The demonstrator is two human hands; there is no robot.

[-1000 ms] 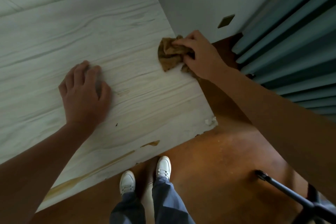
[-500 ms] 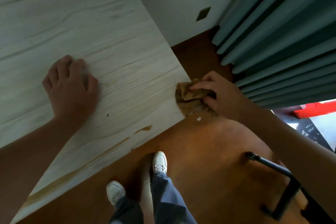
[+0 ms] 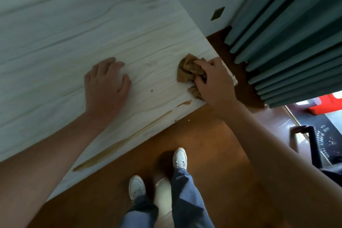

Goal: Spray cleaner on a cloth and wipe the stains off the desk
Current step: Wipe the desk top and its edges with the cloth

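Note:
A pale wood-grain desk [image 3: 74,46] fills the upper left. My right hand [image 3: 214,81] grips a crumpled brown cloth [image 3: 188,69] and presses it on the desk near its right corner. My left hand [image 3: 106,87] lies flat on the desktop, fingers slightly spread, holding nothing. A long brown streak [image 3: 125,140] runs along the front edge, with a shorter brown smear [image 3: 184,103] and a small dark speck [image 3: 152,90] between my hands. No spray bottle is in sight.
Grey-green curtains [image 3: 288,33] hang right of the desk corner. Brown floor [image 3: 212,144] lies below the desk edge, with my white shoes [image 3: 179,158] on it. A black chair base [image 3: 312,146] stands at the right. A white wall with a small plate [image 3: 218,13] is behind.
My right hand has slid the cloth from the desk's corner edge back onto the desktop, toward the left. The left hand stays pressed flat. The view has shifted.

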